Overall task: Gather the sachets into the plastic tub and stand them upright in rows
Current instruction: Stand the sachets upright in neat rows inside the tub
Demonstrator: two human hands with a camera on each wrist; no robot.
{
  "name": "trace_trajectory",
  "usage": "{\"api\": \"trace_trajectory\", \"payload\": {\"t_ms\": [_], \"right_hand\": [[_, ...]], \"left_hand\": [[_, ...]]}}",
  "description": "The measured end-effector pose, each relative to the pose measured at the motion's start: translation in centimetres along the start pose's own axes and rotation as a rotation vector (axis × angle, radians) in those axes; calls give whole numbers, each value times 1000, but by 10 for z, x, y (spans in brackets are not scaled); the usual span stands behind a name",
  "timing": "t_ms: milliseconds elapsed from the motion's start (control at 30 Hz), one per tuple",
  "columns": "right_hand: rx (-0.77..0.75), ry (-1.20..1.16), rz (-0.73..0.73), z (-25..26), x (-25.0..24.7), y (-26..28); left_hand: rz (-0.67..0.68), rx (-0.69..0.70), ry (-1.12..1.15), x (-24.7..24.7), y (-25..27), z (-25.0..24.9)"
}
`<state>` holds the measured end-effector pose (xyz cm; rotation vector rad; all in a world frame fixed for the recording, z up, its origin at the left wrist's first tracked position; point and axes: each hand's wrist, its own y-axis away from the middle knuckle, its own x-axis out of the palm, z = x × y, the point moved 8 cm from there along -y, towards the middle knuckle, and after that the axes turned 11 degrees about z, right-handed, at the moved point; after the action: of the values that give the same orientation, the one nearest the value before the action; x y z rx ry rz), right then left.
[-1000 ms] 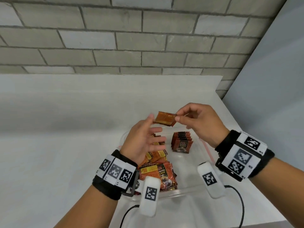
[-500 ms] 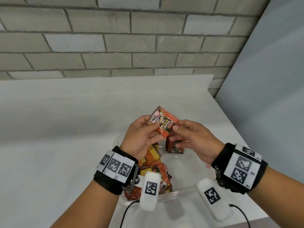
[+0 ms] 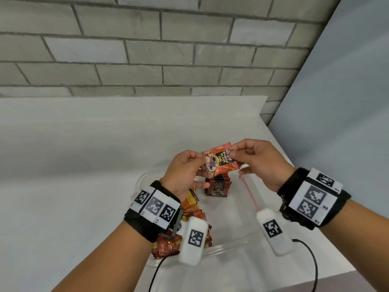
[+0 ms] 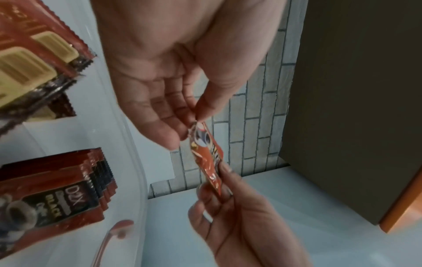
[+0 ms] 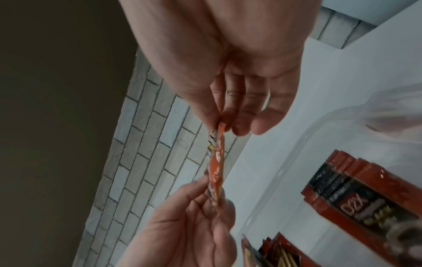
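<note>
A red coffee sachet (image 3: 220,162) hangs tilted in the air above the clear plastic tub (image 3: 235,242). My left hand (image 3: 201,165) pinches its lower left edge and my right hand (image 3: 236,151) pinches its upper right corner. Both wrist views show the sachet (image 4: 206,159) (image 5: 215,168) edge-on, pinched between thumb and fingers of both hands. A short row of upright sachets (image 3: 217,186) stands at the tub's far side, just below my hands. A loose heap of sachets (image 3: 192,209) lies along the tub's left side, partly hidden by my left wrist.
The tub sits near the right end of a white table (image 3: 73,175), close to its front and right edges. A grey brick wall (image 3: 147,49) runs behind, and a plain panel (image 3: 347,102) stands to the right. A cable (image 3: 311,260) trails from my right wrist.
The sachet went from my right hand alone to both hands, and turned so its printed face shows. Both hands rose a little and my right fingers shifted to its upper corner.
</note>
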<state>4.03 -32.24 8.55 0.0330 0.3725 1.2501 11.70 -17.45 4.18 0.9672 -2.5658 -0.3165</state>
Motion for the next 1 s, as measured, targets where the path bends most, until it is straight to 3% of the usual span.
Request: {"api": "trace_trajectory", "payload": {"t_ms": [233, 400, 567, 733, 1000], "right_hand": [[-93, 526, 70, 25, -7, -6], [-36, 919, 270, 14, 13, -8], [114, 1108, 439, -9, 31, -21], [145, 1222, 540, -25, 54, -29], [158, 1320, 540, -37, 63, -40]], "left_hand": [[-100, -177, 234, 21, 7, 18], [-84, -252, 127, 30, 6, 19], [-99, -292, 116, 30, 4, 27], [-132, -337, 129, 30, 7, 35], [-146, -364, 223, 32, 11, 35]]}}
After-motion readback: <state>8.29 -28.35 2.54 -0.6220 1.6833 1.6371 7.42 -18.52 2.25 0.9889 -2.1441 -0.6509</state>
